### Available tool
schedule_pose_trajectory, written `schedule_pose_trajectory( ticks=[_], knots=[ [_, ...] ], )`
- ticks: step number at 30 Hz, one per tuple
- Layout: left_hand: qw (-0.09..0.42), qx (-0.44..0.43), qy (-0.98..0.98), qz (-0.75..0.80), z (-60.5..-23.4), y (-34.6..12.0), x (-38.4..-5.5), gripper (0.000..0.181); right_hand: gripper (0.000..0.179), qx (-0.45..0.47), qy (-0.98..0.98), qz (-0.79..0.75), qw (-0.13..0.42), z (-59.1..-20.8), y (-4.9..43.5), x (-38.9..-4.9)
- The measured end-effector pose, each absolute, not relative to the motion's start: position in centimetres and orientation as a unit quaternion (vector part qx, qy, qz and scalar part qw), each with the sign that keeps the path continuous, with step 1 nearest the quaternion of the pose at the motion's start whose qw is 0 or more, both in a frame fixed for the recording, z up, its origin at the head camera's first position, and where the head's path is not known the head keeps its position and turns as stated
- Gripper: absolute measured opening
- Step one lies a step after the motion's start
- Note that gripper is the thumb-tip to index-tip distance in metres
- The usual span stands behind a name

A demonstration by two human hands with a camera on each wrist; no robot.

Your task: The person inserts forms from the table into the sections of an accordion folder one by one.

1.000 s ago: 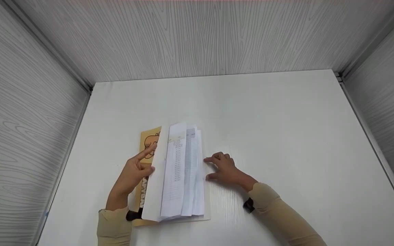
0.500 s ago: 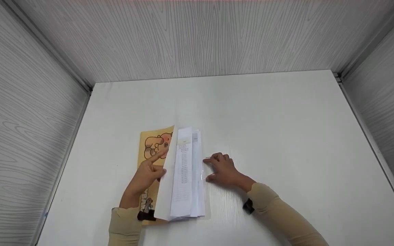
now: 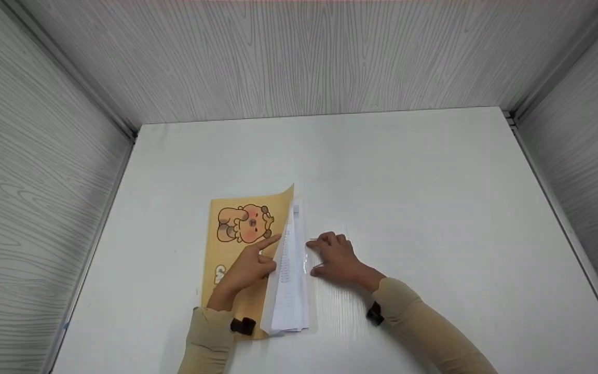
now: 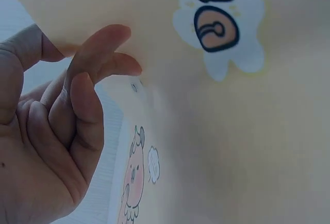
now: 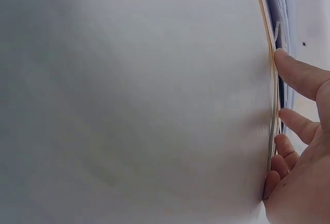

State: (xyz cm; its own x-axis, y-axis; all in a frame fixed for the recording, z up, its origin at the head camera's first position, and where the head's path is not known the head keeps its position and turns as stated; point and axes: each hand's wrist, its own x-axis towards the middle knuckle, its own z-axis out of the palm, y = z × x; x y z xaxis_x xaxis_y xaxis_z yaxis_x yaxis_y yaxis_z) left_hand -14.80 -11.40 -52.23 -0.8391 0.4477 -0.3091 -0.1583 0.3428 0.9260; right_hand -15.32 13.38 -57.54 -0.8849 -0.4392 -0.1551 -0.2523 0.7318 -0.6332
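Observation:
A folder with a yellow cartoon-animal cover (image 3: 223, 218) lies on the white table, its free edge lifted and slanting over the contents. Papers printed with tables (image 3: 288, 291) show between the cover and the folder's right side. With its index finger stretched along that lifted edge, my left hand (image 3: 249, 267) pinches the cover; the left wrist view shows the thumb behind the edge and fingers against the printed face (image 4: 258, 141). My right hand (image 3: 338, 259) rests on the table, thumb and index fingertips spread along the folder's right edge. In the right wrist view, those fingers (image 5: 299, 74) touch the stacked edges.
The white tabletop (image 3: 408, 171) surrounds the folder. Grey wood-grain panels rise at the back (image 3: 304, 57), the left (image 3: 34, 182) and the right (image 3: 584, 156). A dark wrist camera (image 3: 243, 326) sits over the folder's lower part.
My left hand has swung the cover rightward over the papers, so more of the yellow face and the cartoon shows and fewer papers are visible. My right hand has stayed nearly still.

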Motion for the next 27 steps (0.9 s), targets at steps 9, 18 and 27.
schedule_pose_trajectory(
  ticks=[9,18,27],
  knots=[
    [0.293,0.052,0.796,0.527,-52.7,-9.6,-15.1,0.066,0.064,-0.190,0.919,-0.315,0.142,-57.5,13.4,-15.3],
    [0.276,0.029,0.906,0.319,-51.9,-7.9,-14.9,0.064,0.062,-0.197,0.925,-0.293,0.142,-57.6,13.3,-15.1],
    [0.238,0.035,0.890,0.387,-53.0,-10.8,-14.6,0.067,0.062,-0.192,0.924,-0.297,0.143,-57.7,13.4,-15.3]
  ],
)
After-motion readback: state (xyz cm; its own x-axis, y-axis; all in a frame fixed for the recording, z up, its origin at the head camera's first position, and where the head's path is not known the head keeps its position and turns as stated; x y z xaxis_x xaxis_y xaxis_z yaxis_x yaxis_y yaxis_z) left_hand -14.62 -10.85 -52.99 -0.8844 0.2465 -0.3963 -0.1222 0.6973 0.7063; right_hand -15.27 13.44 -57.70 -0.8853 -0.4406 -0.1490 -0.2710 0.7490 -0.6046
